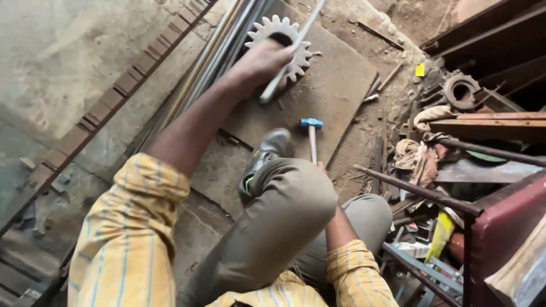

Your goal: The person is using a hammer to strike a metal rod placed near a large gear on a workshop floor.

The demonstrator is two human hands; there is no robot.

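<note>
The left hand (263,61) is closed around a pale, thin metal rod (291,52), which slants from about 7 o'clock up toward 1 o'clock across a whitish toothed steel gear wheel (278,45) lying flat on a rusty brown steel plate (333,91) on the floor. The gear looks heavy, rigid and hard-edged; its teeth would bite a palm, so the rim between teeth or the centre bore seems the safer hold. The rod looks light and stiff, easy to grasp near its lower end. At 5 o'clock from the gear lies a blue-headed hammer with a wooden handle (312,136). The right hand (322,167) is mostly hidden behind the raised knee, probably on the hammer handle's end; its fingers cannot be read.
</note>
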